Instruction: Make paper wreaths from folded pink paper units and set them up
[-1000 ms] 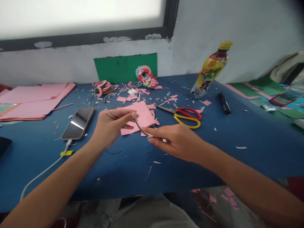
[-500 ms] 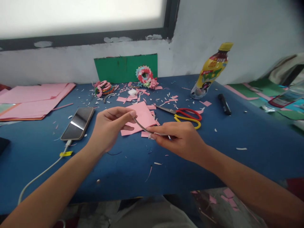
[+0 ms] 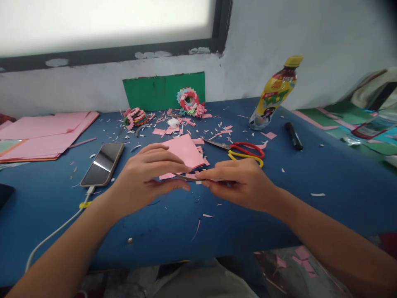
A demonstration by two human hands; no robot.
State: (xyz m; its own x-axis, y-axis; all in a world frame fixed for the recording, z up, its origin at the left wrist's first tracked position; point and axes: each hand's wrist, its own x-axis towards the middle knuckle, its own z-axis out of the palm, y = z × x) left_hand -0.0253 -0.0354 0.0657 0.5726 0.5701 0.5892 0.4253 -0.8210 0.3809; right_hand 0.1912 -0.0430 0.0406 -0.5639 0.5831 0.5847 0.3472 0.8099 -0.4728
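My left hand and my right hand meet over the blue table, each pinching one end of a thin paper strip held almost level between them. Fingers of both hands are closed on the strip. Just behind the strip lies a stack of pink paper squares. Red and yellow scissors lie beyond my right hand.
A phone on a white cable lies at the left, with pink sheets further left. A yellow bottle, a black marker, folded paper rings, a green card and many paper scraps stand behind.
Both hands have lowered and drawn closer together, and the strip has gone from slanted to nearly flat. My left fingers have folded down over its end.
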